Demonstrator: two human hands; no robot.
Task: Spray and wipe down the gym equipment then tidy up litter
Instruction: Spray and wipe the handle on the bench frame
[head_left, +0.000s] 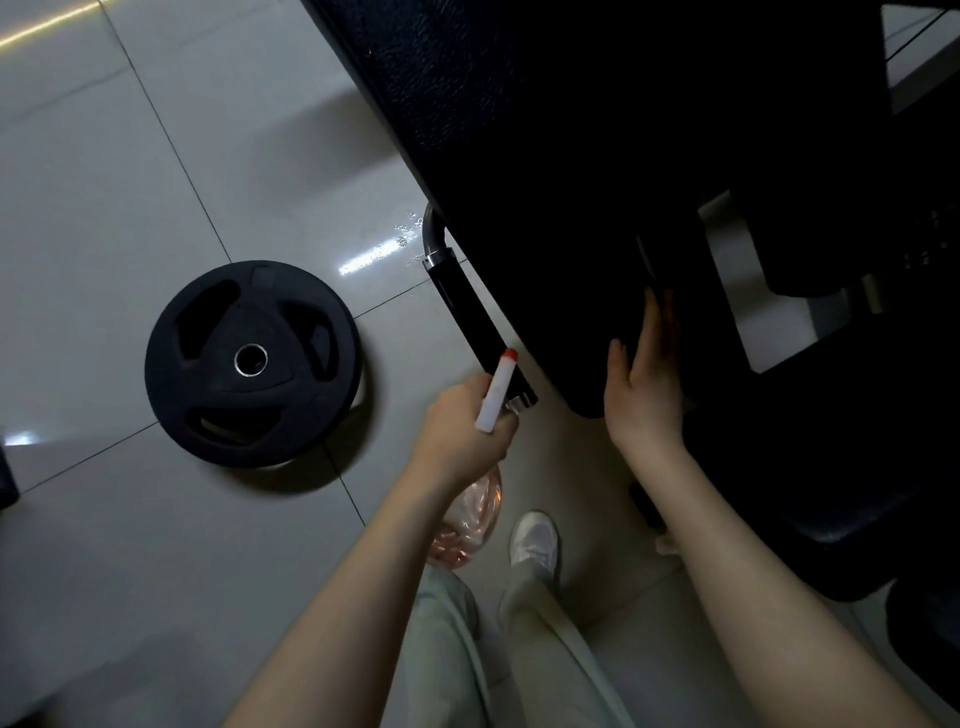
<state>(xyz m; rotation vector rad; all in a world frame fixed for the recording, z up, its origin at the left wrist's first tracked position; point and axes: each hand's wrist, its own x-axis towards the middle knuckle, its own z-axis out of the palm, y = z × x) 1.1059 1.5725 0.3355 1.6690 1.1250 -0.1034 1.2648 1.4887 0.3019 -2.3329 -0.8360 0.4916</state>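
Floor tiling (130, 156) was pale and glossy. One black pad (571, 156) filled the upper right. One black weight plate (253, 364) lay flat on the floor, apart from the pad. One handle bar (462, 301) ran beside the pad's edge. One spray bottle (496, 389), with a white head and a red tip, sat in the left hand (462, 436), whose fingers were curled round its neck. The right hand (647, 384) lay on the pad, fingers (660, 322) straight and holding nothing.

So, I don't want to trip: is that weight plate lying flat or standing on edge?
Lying flat: the weight plate shows its full round face and centre hole upward, resting on the tiled floor.
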